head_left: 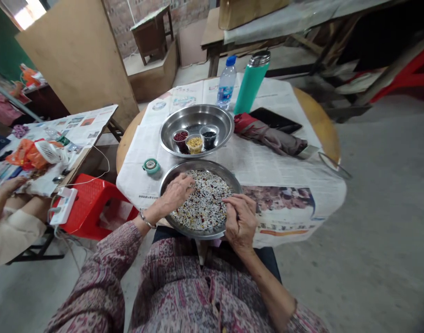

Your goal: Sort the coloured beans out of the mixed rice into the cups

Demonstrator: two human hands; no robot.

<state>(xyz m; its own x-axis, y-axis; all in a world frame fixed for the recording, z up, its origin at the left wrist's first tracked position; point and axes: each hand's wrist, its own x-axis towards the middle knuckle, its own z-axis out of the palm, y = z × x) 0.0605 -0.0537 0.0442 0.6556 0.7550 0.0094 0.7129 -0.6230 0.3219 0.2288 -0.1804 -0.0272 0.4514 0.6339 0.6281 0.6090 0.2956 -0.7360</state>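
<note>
A round metal basin (235, 178) near the table's front edge holds a spread of mixed white grains, with dark, red and yellow ones among them. My left hand (177, 192) reaches over its left side, fingers bent and close together above the grains; anything in them is hidden. At the right rim is my right hand (241, 221), closed with thumb and fingers pinched; what they hold is too small to name. Behind, a wider metal basin (166, 127) contains a cup of red beans (180, 137), a cup of yellow grains (194, 144) and a cup of black beans (209, 136).
Newspaper covers the round table (328, 125). A green tape roll (151, 166) lies left of the basins. Behind stand a water bottle (227, 83) and a green flask (252, 83), near a folded umbrella (267, 134). A red stool (90, 203) and another person's hand (12, 185) are at left.
</note>
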